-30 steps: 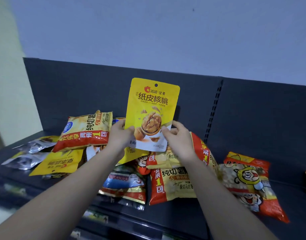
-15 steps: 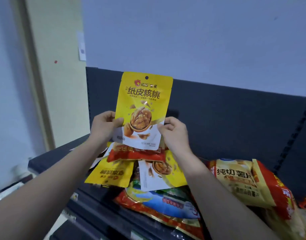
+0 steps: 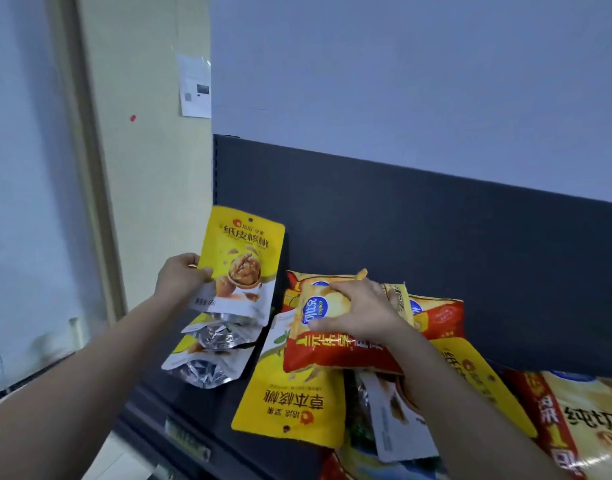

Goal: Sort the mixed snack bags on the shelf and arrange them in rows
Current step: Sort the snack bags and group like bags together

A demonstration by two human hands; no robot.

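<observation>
My left hand (image 3: 181,277) grips the left edge of a yellow walnut pouch (image 3: 243,265), held upright against the dark back panel at the shelf's left end. My right hand (image 3: 358,313) clasps a red and yellow potato chip bag (image 3: 335,351) lying on top of the pile. Another yellow walnut pouch (image 3: 290,400) lies upside down under that bag. Two pouches with silver backs (image 3: 211,355) lie flat below the upright pouch. More chip bags (image 3: 436,317) sit behind my right hand.
The dark shelf (image 3: 179,396) ends at the left beside a cream pillar (image 3: 152,168) with a paper note (image 3: 195,86). A large chip bag (image 3: 581,420) lies at the far right. The back panel (image 3: 436,244) rises behind the pile.
My view swung left. The walnut pouch went from both hands to my left hand alone, at the shelf's left end. My right hand dropped onto a chip bag.
</observation>
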